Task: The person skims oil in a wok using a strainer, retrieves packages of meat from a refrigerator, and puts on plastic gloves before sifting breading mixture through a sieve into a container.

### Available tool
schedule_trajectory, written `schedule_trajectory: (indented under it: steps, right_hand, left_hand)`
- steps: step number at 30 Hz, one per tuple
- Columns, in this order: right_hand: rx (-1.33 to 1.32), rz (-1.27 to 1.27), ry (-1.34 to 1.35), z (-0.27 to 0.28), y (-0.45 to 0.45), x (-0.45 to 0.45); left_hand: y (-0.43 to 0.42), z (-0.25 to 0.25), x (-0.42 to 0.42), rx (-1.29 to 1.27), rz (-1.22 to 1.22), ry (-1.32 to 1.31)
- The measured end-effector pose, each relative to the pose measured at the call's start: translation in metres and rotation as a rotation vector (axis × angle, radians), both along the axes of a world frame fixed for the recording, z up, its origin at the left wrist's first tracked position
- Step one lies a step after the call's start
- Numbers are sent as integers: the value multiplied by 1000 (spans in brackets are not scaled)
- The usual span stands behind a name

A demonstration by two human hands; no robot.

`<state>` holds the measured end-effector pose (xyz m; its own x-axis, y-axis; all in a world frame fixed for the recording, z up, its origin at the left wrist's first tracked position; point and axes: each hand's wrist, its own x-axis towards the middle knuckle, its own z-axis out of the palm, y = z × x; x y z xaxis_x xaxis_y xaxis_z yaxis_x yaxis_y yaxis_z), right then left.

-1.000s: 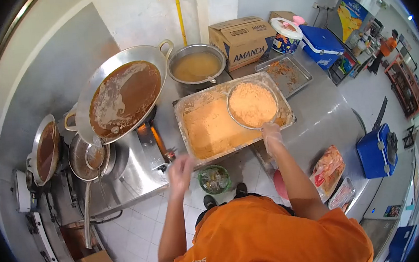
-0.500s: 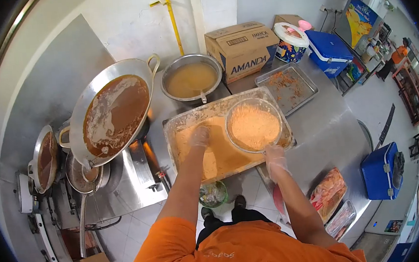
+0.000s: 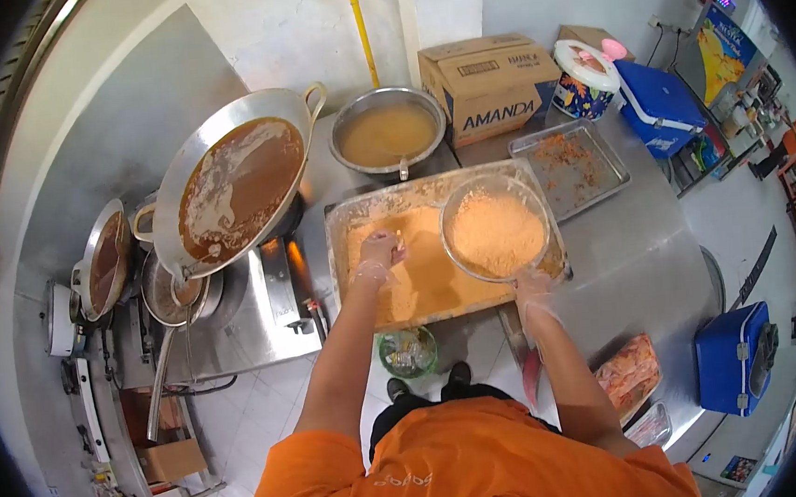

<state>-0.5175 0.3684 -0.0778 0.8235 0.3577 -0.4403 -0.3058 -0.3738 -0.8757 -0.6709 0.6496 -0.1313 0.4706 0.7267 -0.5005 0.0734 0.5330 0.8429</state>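
Note:
A shallow rectangular tray point(image 3: 342, 195) of orange-tinted flour point(image 3: 420, 289) lies before me. In a clear plastic glove, my left hand point(image 3: 381, 252) is just over the flour on the tray's left side. Its fingers are curled together; a small orange-yellow bit shows at the fingertips, too small to name. At the tray's right, a round strainer point(image 3: 448, 249) holds a heap of orange crumbly flour point(image 3: 498, 231). My gloved right hand point(image 3: 534, 289) is closed at the strainer's near edge, around its handle, which the fingers hide.
A big wok point(image 3: 169, 187) of brown oil stands left on a burner. Behind the tray are a metal bowl point(image 3: 347, 166) of cloudy liquid and a carton point(image 3: 489, 96). A metal tray point(image 3: 590, 198) with orange scraps and a bag of raw meat point(image 3: 628, 375) sit to the right.
My left hand has risen out of the flour, its fingers now curled and visible. The right hand stays at the strainer. The whole view has shifted slightly as my head moved.

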Motion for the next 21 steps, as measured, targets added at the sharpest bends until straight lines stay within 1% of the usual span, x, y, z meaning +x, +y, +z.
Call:
schedule_trajectory:
  steps: [1, 2, 3, 4, 5, 6, 7, 8, 9, 10, 11, 12, 13, 14, 15, 16, 17, 18, 19, 20, 21]
  right_hand:
    - [43, -7, -69, -21, 1, 0]
    - [80, -14, -140, -33, -3, -3]
    - [67, -9, -140, -17, -2, -6]
    - [-36, -43, -21, 1, 3, -5]
    - [-135, -79, 94, 15, 6, -5]
    - [-144, -76, 94, -13, 2, 4]
    - [-182, 130, -270, -69, -3, 18]
    - [-214, 344, -629, -103, -10, 19]
    - [-131, 174, -529, -105, -12, 10]
    - [-58, 7, -426, -103, -9, 5]
    - [-154, 52, -294, -77, -3, 8]
    - [-242, 96, -169, -41, 0, 8]
    - [-255, 106, -160, -16, -4, -9]
    - [-125, -5, -70, 10, 1, -26]
    - [6, -114, 16, 23, 9, -35]
    - [-3, -103, 13, 22, 10, -39]
    - [-20, -48, -104, 21, 10, -40]
    - [-44, 8, -213, 17, 5, -43]
    - [-62, 18, -208, 17, 2, -42]
    - [-23, 6, -110, 22, 5, -35]
    - [24, -8, -17, 25, 10, -33]
  left_hand:
    - [-8, 10, -6, -56, 21, -133]
    - [-20, 19, -16, -67, 23, -125]
    - [-31, 26, -26, -92, 46, -198]
    - [-42, 35, -35, -115, 70, -275]
    - [-52, 39, -43, -123, 74, -281]
    - [-62, 39, -55, -159, 64, -297]
    - [-74, 40, -70, -198, 54, -302]
    - [-88, 51, -85, -211, 59, -289]
    - [-108, 64, -101, -232, 8, -278]
    - [-127, 66, -119, -259, -40, -267]
    - [-142, 54, -136, -286, -26, -253]
    - [-153, 37, -151, -325, -89, -285]
    - [-162, 18, -167, -358, -154, -318]
    - [-165, -10, -180, -201, -273, -211]
    - [-161, -41, -186, -199, -264, -217]
    - [-162, -75, -193, -254, -153, -146]
    - [-164, -109, -199, -311, -43, -75]
    - [-163, -141, -206, -330, -33, -73]
    - [-155, -171, -212, -147, -155, 271]
    - [-150, -200, -220, 48, -281, 608]
    - [-149, -235, -235, 44, -278, 605]
